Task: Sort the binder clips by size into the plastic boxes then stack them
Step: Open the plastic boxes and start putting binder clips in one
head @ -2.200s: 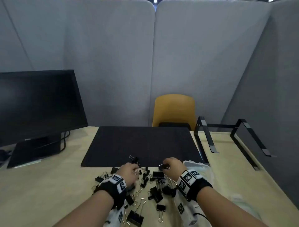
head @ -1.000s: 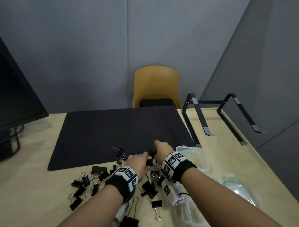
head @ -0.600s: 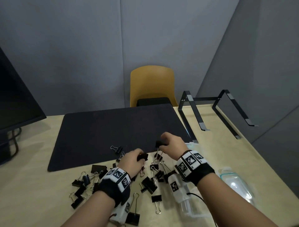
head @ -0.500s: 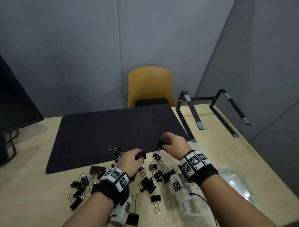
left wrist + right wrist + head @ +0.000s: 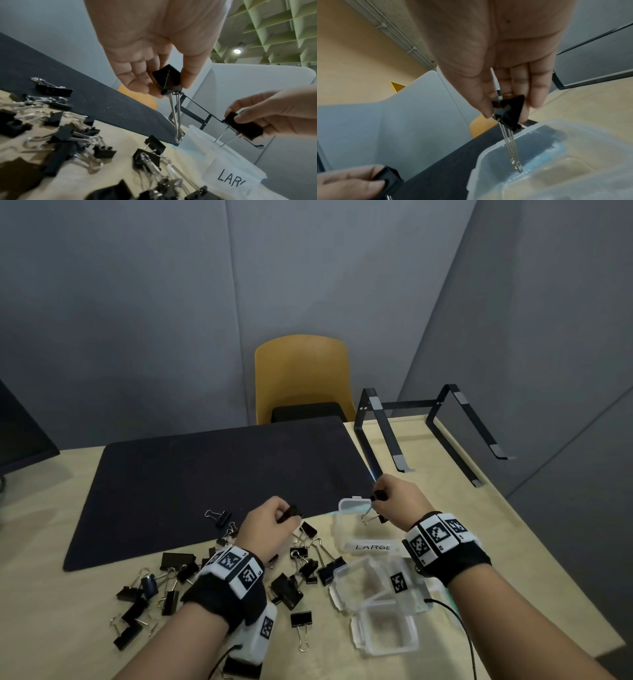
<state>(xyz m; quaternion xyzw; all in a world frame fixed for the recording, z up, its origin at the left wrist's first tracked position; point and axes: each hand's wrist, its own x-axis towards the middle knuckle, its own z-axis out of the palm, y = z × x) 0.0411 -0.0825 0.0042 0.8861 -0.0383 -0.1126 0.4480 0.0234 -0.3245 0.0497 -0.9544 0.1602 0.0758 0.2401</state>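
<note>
With the right-hand clip (image 5: 510,112) hanging handles-down over the open box marked LARGE (image 5: 371,546), I read this as the drop step for large clips. My right hand (image 5: 397,501) pinches the black body between thumb and fingertips (image 5: 537,100); in the right wrist view the wire handles dip inside the box's rim, tips near or at the floor — can't tell if they touch.

My left hand (image 5: 270,523) has a second clip (image 5: 169,79), same pinch on the body, handles dangling. It sits above the desk (image 5: 513,542) just left of the box, not yet over it.

Next move as I judge it: loosen the right pinch so the clip falls in, clear that hand, then bring the left one across the rim and release. The box is light plastic — a snagged handle could tip it, so I'd let go clean rather than push down.

Plenty left. The loose pile (image 5: 298,573) lies on the desk beside and behind my left wrist, mixed sizes, a few strays on the edge of the black mat (image 5: 205,474). Two more clear boxes (image 5: 383,635) sit open nearer me, right of the pile, nothing in them that I can see. Stacking hasn't started.
</note>
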